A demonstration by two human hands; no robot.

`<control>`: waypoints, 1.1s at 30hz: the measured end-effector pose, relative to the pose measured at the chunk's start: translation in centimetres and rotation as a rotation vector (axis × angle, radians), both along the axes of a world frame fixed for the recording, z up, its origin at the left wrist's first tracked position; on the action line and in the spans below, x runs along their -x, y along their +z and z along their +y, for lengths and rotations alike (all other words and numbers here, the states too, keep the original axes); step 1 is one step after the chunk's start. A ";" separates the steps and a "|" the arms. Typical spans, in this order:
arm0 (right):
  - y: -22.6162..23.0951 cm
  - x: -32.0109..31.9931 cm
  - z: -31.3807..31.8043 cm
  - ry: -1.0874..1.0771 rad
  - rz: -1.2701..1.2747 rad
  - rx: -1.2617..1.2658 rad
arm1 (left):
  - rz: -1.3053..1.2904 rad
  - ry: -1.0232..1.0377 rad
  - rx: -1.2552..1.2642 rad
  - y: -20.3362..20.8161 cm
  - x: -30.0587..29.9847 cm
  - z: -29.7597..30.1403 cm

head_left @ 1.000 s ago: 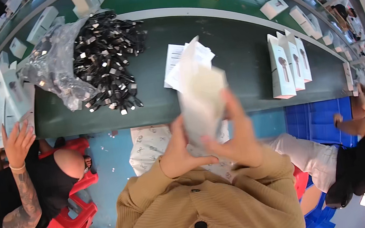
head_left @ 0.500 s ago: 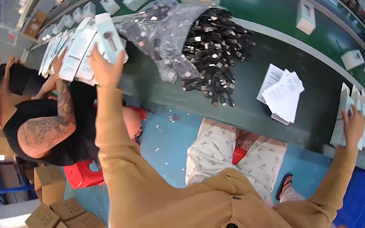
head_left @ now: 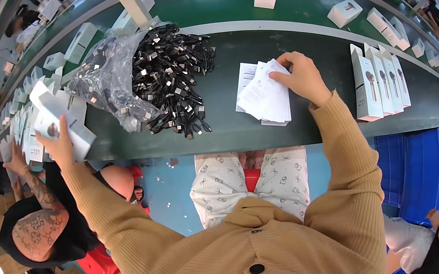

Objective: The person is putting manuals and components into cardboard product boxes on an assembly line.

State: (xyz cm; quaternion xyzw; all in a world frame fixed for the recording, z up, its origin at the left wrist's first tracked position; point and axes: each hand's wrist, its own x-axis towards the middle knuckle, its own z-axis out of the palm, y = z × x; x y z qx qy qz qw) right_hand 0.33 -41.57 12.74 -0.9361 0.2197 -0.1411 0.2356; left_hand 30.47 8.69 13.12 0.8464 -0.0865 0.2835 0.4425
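"What's in the left hand (head_left: 61,147)?"
"A white box (head_left: 50,113), gripped at the table (head_left: 229,127)'s left."
"The right hand (head_left: 302,77)?"
"It pinches the paper leaflets (head_left: 265,94), right of the black cables (head_left: 172,76)."

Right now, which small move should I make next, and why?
Perhaps lift some of the white papers with your right hand: it is at their upper right edge, whereas your left hand seems occupied with a white box.
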 end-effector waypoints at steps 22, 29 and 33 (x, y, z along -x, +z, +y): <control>13.2 7.2 7.1 0.617 -0.457 0.044 | 0.793 -1.147 0.488 -5.9 28.3 -16.3; 9.3 3.6 10.9 0.918 -0.156 0.077 | 0.809 -1.152 0.413 -5.8 29.3 -16.0; 7.5 1.0 12.5 0.775 -0.335 -0.204 | 0.742 -1.075 0.484 -7.5 29.8 -14.5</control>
